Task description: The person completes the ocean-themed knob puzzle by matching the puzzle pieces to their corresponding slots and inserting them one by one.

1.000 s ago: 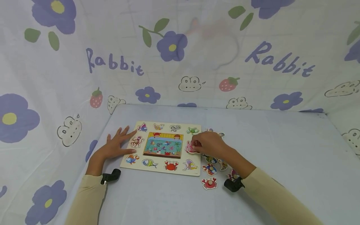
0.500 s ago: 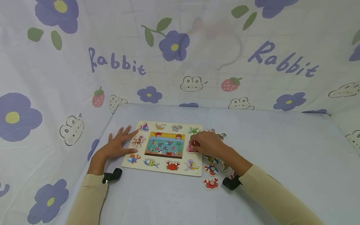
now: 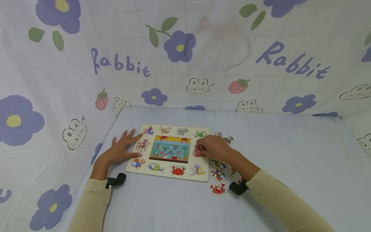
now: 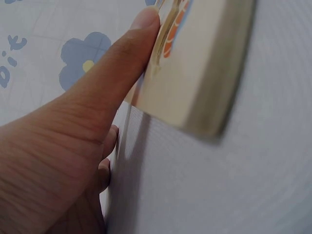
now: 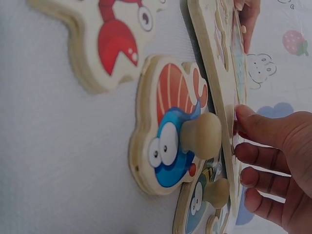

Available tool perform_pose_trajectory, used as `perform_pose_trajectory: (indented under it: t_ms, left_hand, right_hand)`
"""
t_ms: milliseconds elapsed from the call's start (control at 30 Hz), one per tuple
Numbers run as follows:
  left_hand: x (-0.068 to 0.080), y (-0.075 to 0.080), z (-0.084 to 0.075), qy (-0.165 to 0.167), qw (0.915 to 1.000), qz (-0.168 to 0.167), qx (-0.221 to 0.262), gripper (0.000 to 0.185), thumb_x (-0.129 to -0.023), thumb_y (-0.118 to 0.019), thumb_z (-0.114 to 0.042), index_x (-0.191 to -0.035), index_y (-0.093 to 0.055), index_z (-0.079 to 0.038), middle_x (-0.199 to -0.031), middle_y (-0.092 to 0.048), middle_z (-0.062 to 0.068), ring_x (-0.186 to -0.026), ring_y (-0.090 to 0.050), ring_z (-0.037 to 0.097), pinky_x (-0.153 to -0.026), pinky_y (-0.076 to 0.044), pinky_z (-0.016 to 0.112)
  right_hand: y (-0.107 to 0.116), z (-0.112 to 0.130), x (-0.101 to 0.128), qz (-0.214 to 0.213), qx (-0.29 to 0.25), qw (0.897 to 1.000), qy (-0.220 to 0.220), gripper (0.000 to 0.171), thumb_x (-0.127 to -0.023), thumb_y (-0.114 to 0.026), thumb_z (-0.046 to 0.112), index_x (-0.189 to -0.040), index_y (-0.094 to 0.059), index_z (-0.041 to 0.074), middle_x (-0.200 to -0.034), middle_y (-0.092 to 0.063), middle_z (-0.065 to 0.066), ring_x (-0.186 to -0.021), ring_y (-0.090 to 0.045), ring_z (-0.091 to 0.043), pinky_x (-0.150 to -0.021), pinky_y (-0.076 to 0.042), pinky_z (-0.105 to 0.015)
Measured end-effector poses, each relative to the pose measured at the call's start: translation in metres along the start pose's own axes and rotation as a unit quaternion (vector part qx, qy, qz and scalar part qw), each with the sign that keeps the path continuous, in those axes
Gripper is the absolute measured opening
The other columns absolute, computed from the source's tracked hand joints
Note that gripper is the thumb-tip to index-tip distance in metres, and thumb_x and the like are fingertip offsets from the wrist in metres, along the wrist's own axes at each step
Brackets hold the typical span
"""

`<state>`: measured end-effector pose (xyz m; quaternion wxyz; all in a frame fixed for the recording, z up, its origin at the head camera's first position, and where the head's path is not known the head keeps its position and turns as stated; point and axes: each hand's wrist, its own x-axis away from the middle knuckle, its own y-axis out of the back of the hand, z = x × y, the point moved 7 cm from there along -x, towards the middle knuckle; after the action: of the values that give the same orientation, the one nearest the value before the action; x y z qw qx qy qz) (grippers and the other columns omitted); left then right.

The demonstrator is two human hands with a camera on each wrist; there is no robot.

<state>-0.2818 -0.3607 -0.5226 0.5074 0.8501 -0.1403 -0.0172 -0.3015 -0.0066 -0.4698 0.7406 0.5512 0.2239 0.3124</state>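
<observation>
A wooden peg puzzle board (image 3: 165, 176) with sea-animal pictures round an aquarium scene lies on the table. My left hand (image 3: 120, 149) is spread at its left side, thumb and fingertips touching the edge. At the board's right side my right hand (image 3: 215, 148) pinches a pink puzzle piece (image 3: 195, 151) between thumb and fingers, over the picture spot below the turtle. Its knob and much of its face are hidden by the fingers. In the right wrist view, the right thumb (image 5: 253, 122) points at the board's surface. An octopus piece (image 3: 142, 145) sits at the left.
Loose knobbed pieces lie right of the board: a red crab piece (image 3: 217, 189), a blue hermit crab piece (image 3: 218, 174), a striped fish piece (image 3: 218, 164) and several more, some partly under the right forearm. A patterned cloth (image 3: 214, 64) hangs behind the table.
The pink piece's pale lower edge showed more a second ago; now the piece looks flatter and more covered by the right fingers. The left hand stays put. The head view has shifted slightly.
</observation>
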Motion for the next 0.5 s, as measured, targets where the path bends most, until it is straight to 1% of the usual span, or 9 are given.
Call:
perform_pose_trajectory:
  t_ms: [133,400,500]
  left_hand:
    - [0.0000,-0.0003,0.0001,-0.001,1.0000,-0.001,0.002,0.097,-0.082,-0.078,-0.058,-0.161,-0.031,-0.027,-0.170,-0.008,0.015,-0.154,0.009,0.044,-0.110,0.014,0.076]
    - [0.0001,-0.0001,-0.0007,0.001,1.0000,-0.001,0.001,0.097,-0.082,-0.077,-0.060,-0.161,-0.031,-0.028,-0.170,-0.008,0.015,-0.154,0.009,0.043,-0.110,0.014,0.075]
    - [0.0010,0.0010,-0.0020,0.003,1.0000,0.000,0.004,0.097,-0.082,-0.077,-0.059,-0.161,-0.031,-0.027,-0.170,-0.008,0.015,-0.154,0.009,0.044,-0.110,0.014,0.075]
  right_hand:
    - [-0.0006,-0.0003,0.0004,0.000,-0.008,1.000,0.000,0.011,-0.093,-0.076,0.029,-0.097,-0.073,0.019,-0.075,-0.062,0.011,-0.066,-0.051,-0.009,-0.060,-0.043,-0.025]
    - [-0.0023,-0.0024,0.0001,0.001,-0.037,0.999,-0.026,0.012,-0.093,-0.077,0.029,-0.095,-0.072,0.018,-0.073,-0.059,0.010,-0.067,-0.052,-0.010,-0.060,-0.043,-0.025]
    - [-0.0035,-0.0028,0.0003,0.000,-0.039,0.999,-0.033,0.013,-0.093,-0.076,0.029,-0.093,-0.070,0.017,-0.072,-0.058,0.009,-0.066,-0.051,-0.010,-0.059,-0.041,-0.025]
